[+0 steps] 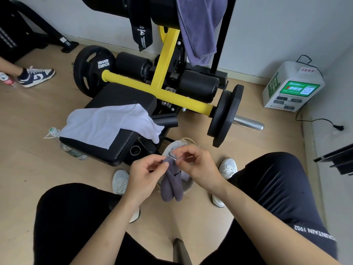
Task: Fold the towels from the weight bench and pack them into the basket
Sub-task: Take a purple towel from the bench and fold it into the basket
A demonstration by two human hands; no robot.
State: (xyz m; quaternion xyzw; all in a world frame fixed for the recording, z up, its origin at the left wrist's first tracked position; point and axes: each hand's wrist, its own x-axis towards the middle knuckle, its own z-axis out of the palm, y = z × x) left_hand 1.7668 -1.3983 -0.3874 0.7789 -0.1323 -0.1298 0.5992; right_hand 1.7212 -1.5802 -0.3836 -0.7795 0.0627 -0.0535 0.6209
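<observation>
**Both hands pinching a grey towel above the basket**

At the far left edge of the frame, a bystander's navy-and-white sneaker (36, 77) is standing on the wooden floor. Lower down, a water bottle (70, 149) is lying beside the weight bench (122, 96). A white towel (107, 125) is lying spread and rumpled across the bench's black pad in the left-centre of the frame, one corner hanging off the pad's right side. In the top centre, a purple-grey towel (198, 29) is hanging from the machine's upper roller.

Below the centre, the left hand (147, 173) is pinching the top edge of a small grey towel (172, 186) between thumb and curled fingers. That towel is hanging bunched, directly above the pale basket (169, 149), which is sitting on the floor between the person's white shoes. Just to the right, the right hand (198, 165) is gripping the same top edge with curled fingertips, close to the left hand.

At the right of the frame, a white charging station (292, 87) is standing against the wall.
</observation>
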